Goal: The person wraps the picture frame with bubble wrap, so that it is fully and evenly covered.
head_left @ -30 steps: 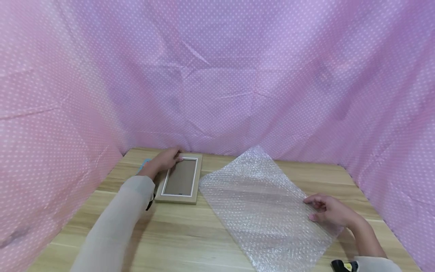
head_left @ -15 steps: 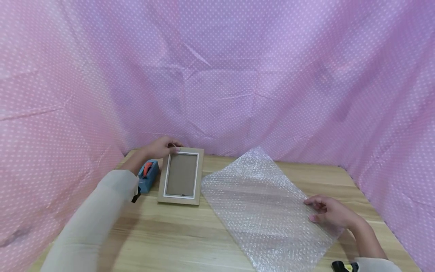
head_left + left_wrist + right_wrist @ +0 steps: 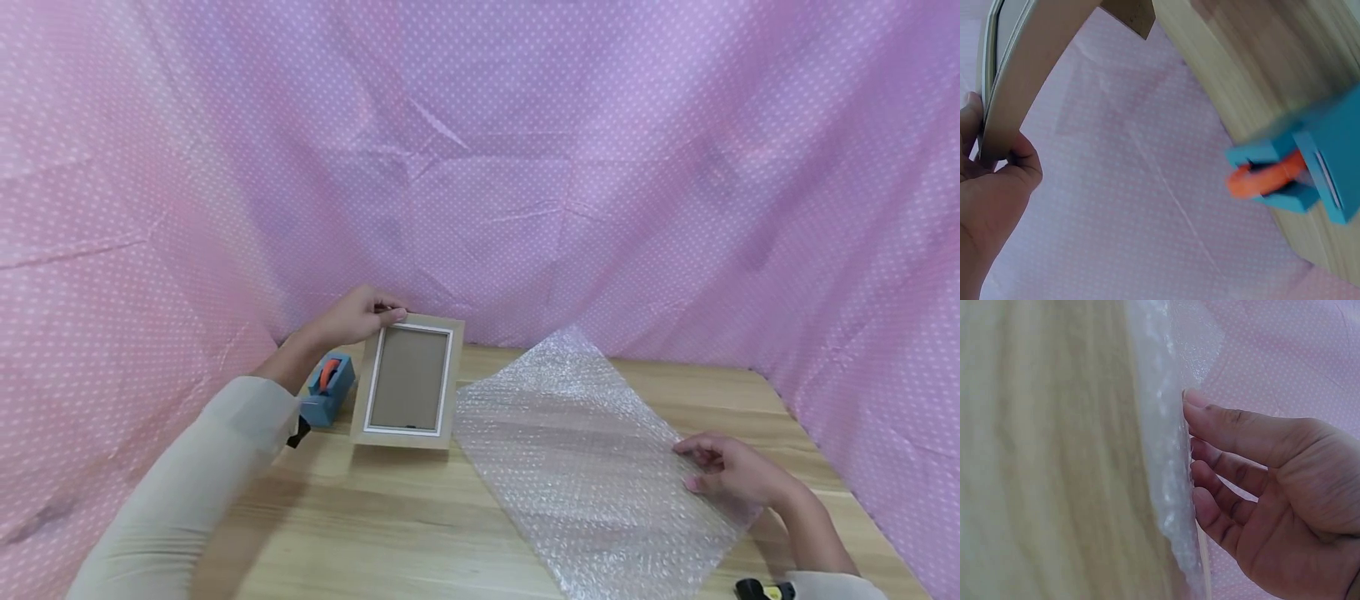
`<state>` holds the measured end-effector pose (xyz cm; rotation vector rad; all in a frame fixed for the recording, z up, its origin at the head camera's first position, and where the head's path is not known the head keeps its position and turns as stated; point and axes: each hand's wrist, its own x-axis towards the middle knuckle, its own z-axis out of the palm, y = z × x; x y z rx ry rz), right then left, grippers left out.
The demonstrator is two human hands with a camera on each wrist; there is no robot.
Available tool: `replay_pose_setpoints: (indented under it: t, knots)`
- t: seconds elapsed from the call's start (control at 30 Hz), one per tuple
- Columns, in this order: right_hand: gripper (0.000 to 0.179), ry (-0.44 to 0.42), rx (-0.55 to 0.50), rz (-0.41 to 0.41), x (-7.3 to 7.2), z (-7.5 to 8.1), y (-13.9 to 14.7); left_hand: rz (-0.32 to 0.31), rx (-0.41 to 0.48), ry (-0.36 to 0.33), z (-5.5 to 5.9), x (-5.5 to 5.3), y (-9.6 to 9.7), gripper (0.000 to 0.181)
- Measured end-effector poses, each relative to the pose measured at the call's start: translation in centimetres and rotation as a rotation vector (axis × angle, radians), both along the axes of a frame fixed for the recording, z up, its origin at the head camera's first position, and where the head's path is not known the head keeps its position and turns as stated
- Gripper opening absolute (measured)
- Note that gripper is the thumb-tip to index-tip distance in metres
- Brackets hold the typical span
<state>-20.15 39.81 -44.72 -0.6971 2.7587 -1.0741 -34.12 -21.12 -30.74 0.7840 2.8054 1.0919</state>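
My left hand (image 3: 360, 315) pinches the top left corner of a picture frame (image 3: 457, 383), with the thumb on its front. The frame is light wood with a white inner border and a grey-brown panel. It tilts up over the table, its shadow below the bottom edge. In the left wrist view, thumb and fingers grip the frame's edge (image 3: 1029, 81) from both sides. A sheet of bubble wrap (image 3: 577, 450) lies flat, one corner toward the back. On its right side my right hand (image 3: 738, 471) rests with loosely bent fingers; the right wrist view has its fingertips (image 3: 1202, 503) at the sheet.
Left of the picture frame stands a blue tape dispenser (image 3: 330, 400) with an orange wheel, beneath my left forearm. The wooden table (image 3: 375, 533) ends at a pink dotted cloth (image 3: 487, 208) hanging behind it and at both sides.
My left hand has lifted the picture frame from the table, tilting it upright and moving it slightly right. The tape dispenser has come into view beside it. The right hand has stayed put.
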Motion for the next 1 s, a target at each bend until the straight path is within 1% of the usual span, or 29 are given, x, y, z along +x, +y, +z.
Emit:
replay_pose_setpoints:
  t: [0.13, 0.3, 0.33, 0.47, 0.57, 0.7, 0.8, 0.9, 1.0]
  knots:
    - [0.049, -0.007, 0.003, -0.008, 0.0, 0.0, 0.1, 0.031, 0.030, -0.010, 0.2, 0.3, 1.6, 0.031]
    - [0.050, -0.019, 0.007, -0.017, 0.1, 0.0, 0.0, 0.016, 0.117, -0.054, -0.2, 0.4, 4.1, 0.032]
    - [0.050, -0.020, 0.007, -0.018, 0.2, 0.1, 0.0, 0.000, 0.140, -0.061, -0.4, 0.3, 4.6, 0.032]
    - [0.049, -0.020, 0.011, -0.019, 0.2, 0.1, 0.0, -0.008, 0.210, -0.061, -1.0, 0.3, 7.2, 0.028]
    - [0.049, -0.034, 0.014, -0.027, 0.1, 0.2, -0.1, 0.001, 0.249, -0.053, -1.6, 0.3, 9.2, 0.024]
    - [0.050, -0.048, 0.027, -0.042, 0.1, 0.3, -0.1, -0.014, 0.295, -0.057, -2.8, 0.1, 11.9, 0.021]
    - [0.051, -0.045, 0.035, -0.051, 0.1, 0.3, -0.1, -0.052, 0.327, -0.080, -3.9, 0.0, 13.8, 0.021]
    - [0.051, -0.041, 0.043, -0.056, 0.1, 0.3, -0.1, -0.089, 0.344, -0.119, -4.9, 0.1, 15.7, 0.021]
    - [0.052, -0.046, 0.047, -0.058, 0.1, 0.4, -0.1, -0.111, 0.356, -0.154, -5.9, 0.2, 17.5, 0.021]
